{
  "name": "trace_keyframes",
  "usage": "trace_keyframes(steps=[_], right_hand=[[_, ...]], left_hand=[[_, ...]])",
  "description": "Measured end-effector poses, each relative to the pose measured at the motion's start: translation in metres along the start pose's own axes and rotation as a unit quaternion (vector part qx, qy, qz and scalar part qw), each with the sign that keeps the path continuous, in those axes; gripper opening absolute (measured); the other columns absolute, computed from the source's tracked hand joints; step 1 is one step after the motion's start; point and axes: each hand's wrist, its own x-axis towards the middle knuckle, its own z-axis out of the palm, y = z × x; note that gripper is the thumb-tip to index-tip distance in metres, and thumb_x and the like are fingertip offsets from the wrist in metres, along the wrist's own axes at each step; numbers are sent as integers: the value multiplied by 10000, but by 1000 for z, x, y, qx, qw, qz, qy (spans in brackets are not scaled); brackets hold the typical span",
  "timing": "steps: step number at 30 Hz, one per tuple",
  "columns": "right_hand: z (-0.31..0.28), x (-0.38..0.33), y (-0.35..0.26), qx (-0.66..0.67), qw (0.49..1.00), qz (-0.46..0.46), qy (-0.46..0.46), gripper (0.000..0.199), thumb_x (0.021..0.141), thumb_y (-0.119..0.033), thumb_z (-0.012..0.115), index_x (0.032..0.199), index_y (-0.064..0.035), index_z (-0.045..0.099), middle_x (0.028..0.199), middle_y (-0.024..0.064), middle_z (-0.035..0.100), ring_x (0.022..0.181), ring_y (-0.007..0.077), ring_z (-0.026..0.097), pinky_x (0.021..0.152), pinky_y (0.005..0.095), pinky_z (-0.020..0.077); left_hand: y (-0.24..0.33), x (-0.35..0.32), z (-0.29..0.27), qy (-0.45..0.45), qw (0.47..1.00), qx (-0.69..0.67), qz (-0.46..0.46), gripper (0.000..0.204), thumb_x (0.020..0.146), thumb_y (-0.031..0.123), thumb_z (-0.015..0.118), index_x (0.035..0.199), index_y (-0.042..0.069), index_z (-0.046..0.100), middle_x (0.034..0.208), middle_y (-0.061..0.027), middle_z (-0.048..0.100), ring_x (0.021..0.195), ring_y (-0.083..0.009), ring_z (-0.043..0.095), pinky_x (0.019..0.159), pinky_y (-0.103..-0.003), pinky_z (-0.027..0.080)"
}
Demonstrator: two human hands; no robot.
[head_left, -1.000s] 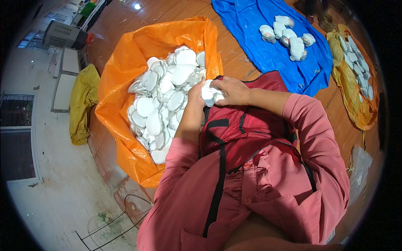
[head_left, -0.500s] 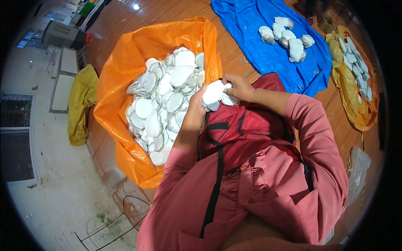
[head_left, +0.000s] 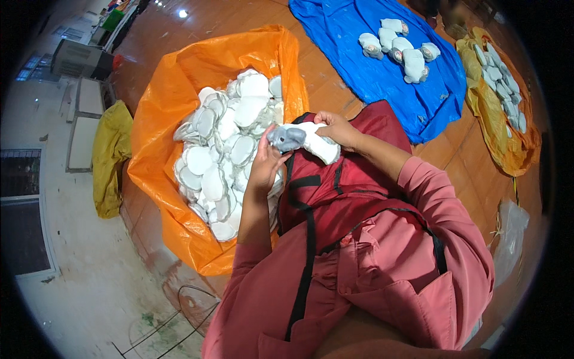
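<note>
Both hands meet over the lap, at the near edge of the wide orange plastic sack point(head_left: 161, 107). The left hand point(head_left: 265, 164) is curled, fingers and thumb closed on the grey end of a soft white-and-grey plush piece point(head_left: 304, 141). The right hand point(head_left: 338, 128) pinches the white part of the same piece from the other side, fingers bent over it. The piece lies across the two hands, just above the dark red apron point(head_left: 341, 185).

The sack lies open on the brown wooden floor point(head_left: 335, 84), holding a heap of flat white oval fabric pieces point(head_left: 224, 149) that comes up against the left wrist. A crumpled yellow bag point(head_left: 110, 155) lies just beyond the sack's left edge. Ahead to the right, a blue plastic sheet point(head_left: 359, 78) carries a small cluster of white plush pieces point(head_left: 397, 48), well apart from the hands. Further right another orange sack point(head_left: 508, 137) holds a row of pale pieces. Bare floor shows between the first sack and the sheet.
</note>
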Motion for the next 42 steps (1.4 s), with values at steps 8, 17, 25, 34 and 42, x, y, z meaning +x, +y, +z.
trace_keyframes(steps=[8, 17, 25, 34, 42], right_hand=[[35, -34, 14, 243, 968, 50, -39, 138, 924, -146, 594, 1029, -61, 564, 928, 71, 642, 777, 155, 653, 677, 291, 554], [32, -67, 27, 456, 886, 15, -87, 439, 969, -264, 566, 1309, 6, 501, 1303, 145, 574, 1208, 274, 559, 1080, 424, 420], [39, -73, 26, 429, 892, -64, -129, 528, 933, -251, 639, 1347, 20, 453, 1339, 137, 547, 1254, 251, 524, 1113, 395, 380], [13, -50, 18, 380, 925, -14, -30, 325, 976, -228, 573, 1216, -8, 565, 1174, 118, 651, 1051, 214, 658, 923, 349, 542], [4, -45, 31, 384, 917, 89, -61, 239, 974, -224, 575, 1159, -72, 573, 1034, 77, 670, 855, 172, 671, 726, 321, 583]], left_hand=[[-18, 9, 52, 136, 988, -8, 70, 567, 795, -97, 707, 1258, 54, 416, 1169, -68, 554, 1080, -180, 572, 964, -328, 479], [-25, 20, 56, 243, 950, 133, 141, 517, 768, -19, 783, 1203, 19, 506, 1091, -76, 624, 965, -165, 611, 846, -301, 511], [-35, 22, 47, 285, 935, 186, 96, 463, 809, 22, 762, 1194, 7, 503, 1083, -82, 616, 963, -158, 598, 838, -285, 497], [-34, 19, 55, 167, 981, 41, 91, 513, 863, 12, 707, 1292, 12, 426, 1201, -106, 580, 1052, -167, 582, 898, -308, 493], [-40, 20, 55, 264, 935, 222, 80, 431, 873, 87, 710, 1208, -18, 461, 1192, -149, 585, 1036, -244, 598, 891, -354, 489]])
